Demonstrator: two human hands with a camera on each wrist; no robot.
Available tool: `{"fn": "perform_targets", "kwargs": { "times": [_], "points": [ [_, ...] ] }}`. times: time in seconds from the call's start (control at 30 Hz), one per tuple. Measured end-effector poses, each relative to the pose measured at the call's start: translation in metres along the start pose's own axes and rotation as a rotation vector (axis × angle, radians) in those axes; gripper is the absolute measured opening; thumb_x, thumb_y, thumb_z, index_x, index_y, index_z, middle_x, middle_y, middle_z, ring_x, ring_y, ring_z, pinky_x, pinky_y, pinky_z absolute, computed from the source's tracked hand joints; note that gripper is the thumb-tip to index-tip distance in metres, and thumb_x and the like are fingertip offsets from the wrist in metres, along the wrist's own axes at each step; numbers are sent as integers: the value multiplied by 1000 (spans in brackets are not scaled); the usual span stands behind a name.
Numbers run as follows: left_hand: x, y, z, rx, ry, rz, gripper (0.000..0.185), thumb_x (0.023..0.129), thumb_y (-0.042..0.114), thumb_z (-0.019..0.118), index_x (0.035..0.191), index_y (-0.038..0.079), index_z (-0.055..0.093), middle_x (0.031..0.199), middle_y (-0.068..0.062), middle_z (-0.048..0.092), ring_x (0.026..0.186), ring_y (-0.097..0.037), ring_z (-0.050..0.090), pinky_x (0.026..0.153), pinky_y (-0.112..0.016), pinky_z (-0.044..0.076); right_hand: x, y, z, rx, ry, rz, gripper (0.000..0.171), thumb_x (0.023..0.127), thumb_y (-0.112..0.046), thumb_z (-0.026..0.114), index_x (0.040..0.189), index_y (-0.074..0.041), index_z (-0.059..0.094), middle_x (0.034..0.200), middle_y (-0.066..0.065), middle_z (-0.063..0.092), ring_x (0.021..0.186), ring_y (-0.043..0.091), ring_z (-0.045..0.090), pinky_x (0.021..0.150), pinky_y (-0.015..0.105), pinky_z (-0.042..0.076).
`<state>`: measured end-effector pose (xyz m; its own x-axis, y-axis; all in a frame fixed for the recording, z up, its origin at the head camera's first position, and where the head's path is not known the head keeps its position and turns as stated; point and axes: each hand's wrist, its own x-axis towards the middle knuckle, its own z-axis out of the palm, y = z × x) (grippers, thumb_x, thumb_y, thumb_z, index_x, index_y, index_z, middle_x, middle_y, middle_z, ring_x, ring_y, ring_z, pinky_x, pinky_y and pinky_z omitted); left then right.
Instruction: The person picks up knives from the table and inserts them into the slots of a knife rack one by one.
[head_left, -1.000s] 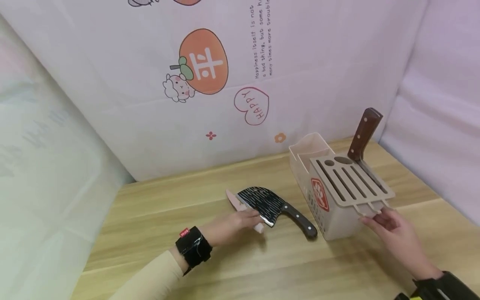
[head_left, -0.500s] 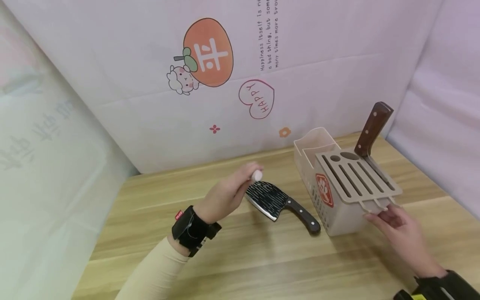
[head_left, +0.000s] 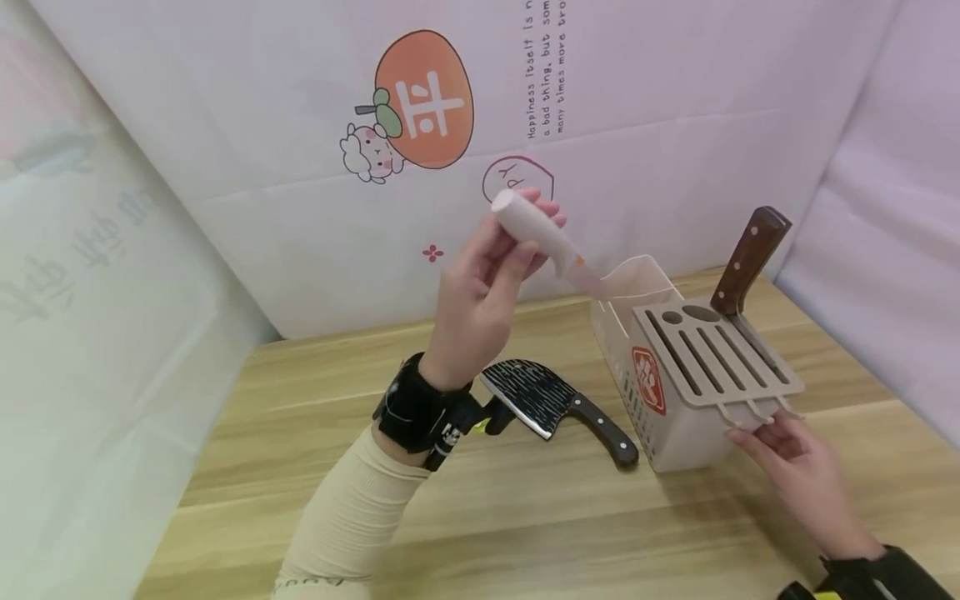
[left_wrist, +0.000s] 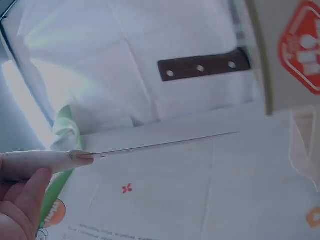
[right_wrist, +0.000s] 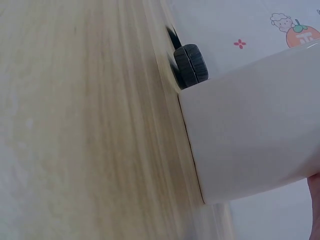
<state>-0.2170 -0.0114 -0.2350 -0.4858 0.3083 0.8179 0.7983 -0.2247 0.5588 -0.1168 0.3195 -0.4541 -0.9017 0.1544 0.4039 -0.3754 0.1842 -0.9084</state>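
Note:
In the head view my left hand (head_left: 487, 287) is raised over the table, gripping the pale handle of a small knife (head_left: 536, 227). Its pinkish blade slants down to the right and overlaps the back of the knife holder (head_left: 693, 442). The left wrist view shows the thin blade (left_wrist: 165, 144) edge-on, pointing toward the holder. Thumb and curled fingers of my right hand (head_left: 806, 475) hold the holder's front right, below the hooks. A brown-handled knife (head_left: 752, 258) stands in the holder's right-hand slot, its lower blade hidden.
A black-bladed cleaver (head_left: 536, 396) lies flat on the wooden table (head_left: 315, 467), its handle end close to the holder's left side. Behind the slotted top is an open compartment (head_left: 637, 275). A printed white cloth (head_left: 285, 167) hangs at the back.
My left hand has lifted the small knife from beside the cleaver, raised it and turned its blade toward the holder. My right hand has stayed at the holder.

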Motion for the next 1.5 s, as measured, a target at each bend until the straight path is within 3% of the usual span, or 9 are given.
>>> {"fn": "perform_targets", "kwargs": {
  "times": [0.1, 0.23, 0.47, 0.77, 0.9, 1.07, 1.27, 1.5],
  "points": [
    [14, 5, 12, -112, 41, -54, 39, 103, -13, 47, 142, -19, 43, 132, -34, 58, 125, -31, 62, 102, -42, 54, 0, -1, -1, -83, 19, 5, 51, 91, 20, 64, 122, -21, 68, 103, -14, 73, 93, -4, 67, 79, 8, 52],
    [24, 2, 31, -199, 46, -117, 41, 103, -12, 49, 143, -16, 45, 134, -33, 58, 123, -29, 63, 102, -41, 54, 0, -3, -2, -227, 33, 38, 45, 91, 15, 67, 116, -22, 67, 95, -16, 71, 86, -3, 65, 74, 8, 52],
    [25, -18, 62, -251, 21, -190, 42, 103, -10, 50, 144, -14, 46, 136, -32, 57, 126, -31, 61, 101, -37, 54, -3, -2, -2, -258, 30, 44, 39, 92, 13, 68, 114, -18, 67, 94, -16, 70, 86, -3, 65, 75, 8, 52],
    [34, -42, 95, -171, -8, -267, 50, 98, -9, 61, 145, -10, 46, 139, -25, 58, 125, -16, 62, 98, -24, 54, -3, -3, 0, -162, 40, 12, 49, 90, 19, 66, 116, -23, 67, 96, -15, 72, 87, -3, 67, 76, 8, 53],
    [40, -49, 104, -104, 48, -380, 51, 96, -1, 68, 144, -4, 52, 132, -19, 65, 111, -9, 69, 88, -19, 57, -3, -4, 2, -214, 53, 2, 47, 90, 17, 67, 116, -22, 67, 94, -16, 71, 84, -3, 66, 75, 8, 53],
    [41, -63, 121, -27, 92, -518, 40, 87, 5, 80, 126, 1, 70, 112, -9, 76, 88, 1, 71, 80, -14, 57, -5, -3, 2, -265, 62, 4, 44, 90, 15, 68, 115, -22, 68, 93, -17, 70, 82, -3, 65, 73, 8, 52],
    [28, -80, 137, 98, 53, -564, 36, 83, 10, 86, 117, 4, 76, 105, -2, 78, 84, 6, 69, 71, -11, 56, -5, -1, 5, -150, 52, -22, 51, 89, 21, 65, 120, -20, 68, 97, -13, 72, 86, -2, 67, 77, 9, 53],
    [21, -85, 145, 106, 60, -576, 37, 84, 12, 86, 118, 4, 75, 108, -2, 78, 84, 7, 68, 71, -10, 55, -2, 3, 5, -41, 41, -50, 64, 88, 25, 61, 129, -25, 65, 101, -12, 72, 88, -1, 67, 78, 9, 53]
  ]
}}
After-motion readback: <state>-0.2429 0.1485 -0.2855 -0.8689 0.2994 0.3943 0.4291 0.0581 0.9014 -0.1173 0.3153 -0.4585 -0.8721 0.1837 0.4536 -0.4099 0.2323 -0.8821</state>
